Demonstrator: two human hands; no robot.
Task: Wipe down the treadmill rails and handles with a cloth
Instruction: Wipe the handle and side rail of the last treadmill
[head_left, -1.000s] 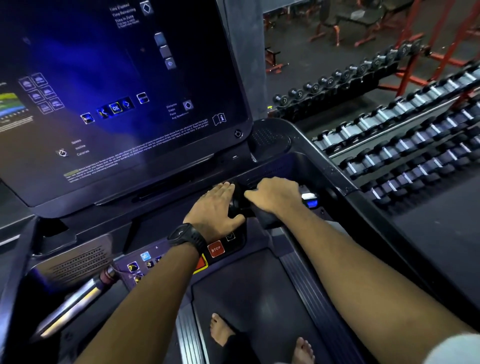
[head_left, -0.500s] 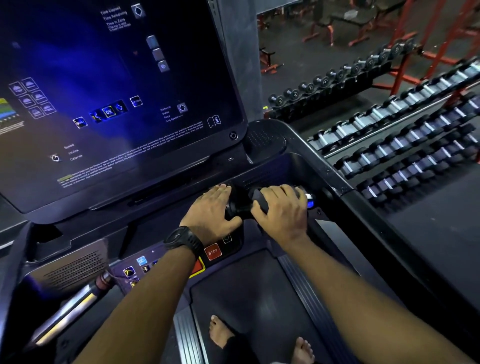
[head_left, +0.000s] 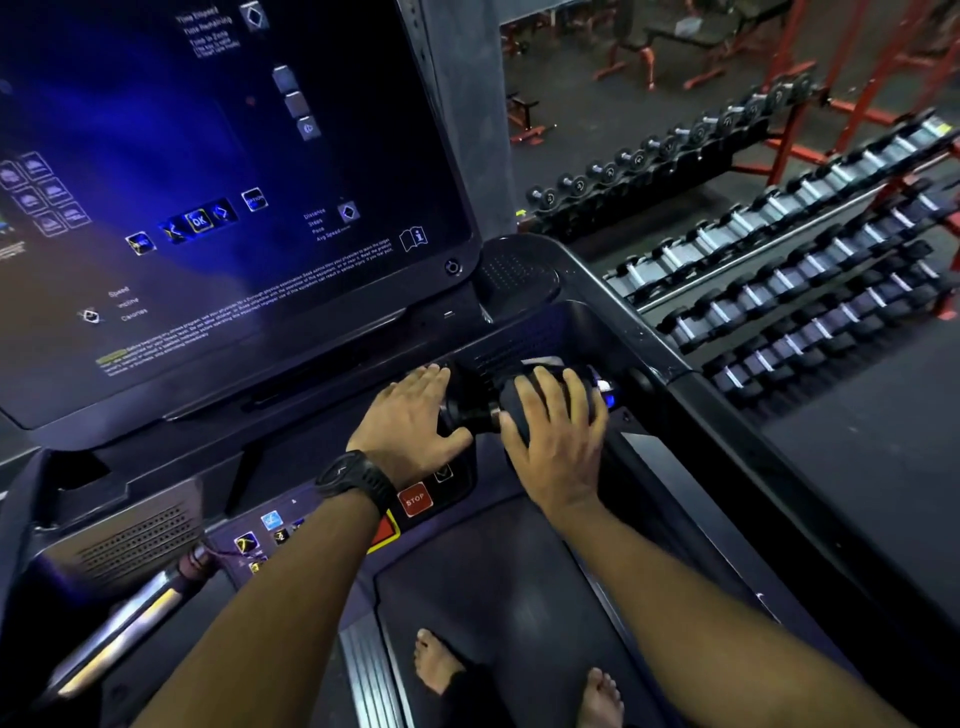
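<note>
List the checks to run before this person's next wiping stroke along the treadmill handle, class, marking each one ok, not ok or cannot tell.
1. Right hand on the handle: ok, fingers curl over it.
2. Cloth under that hand: cannot tell, only something dark shows.
3. Left hand bracing: ok, flat beside the handle.
4. STOP button unpressed: ok, uncovered near the watch.
5. Belt stopped: cannot tell; bare feet stand on it.

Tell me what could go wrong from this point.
While the right hand grips the handle, the left hand rests near the STOP button and control keys; a slip might press one. The screen is lit and bare feet stand on the belt, so an accidental start could hurt.
</note>
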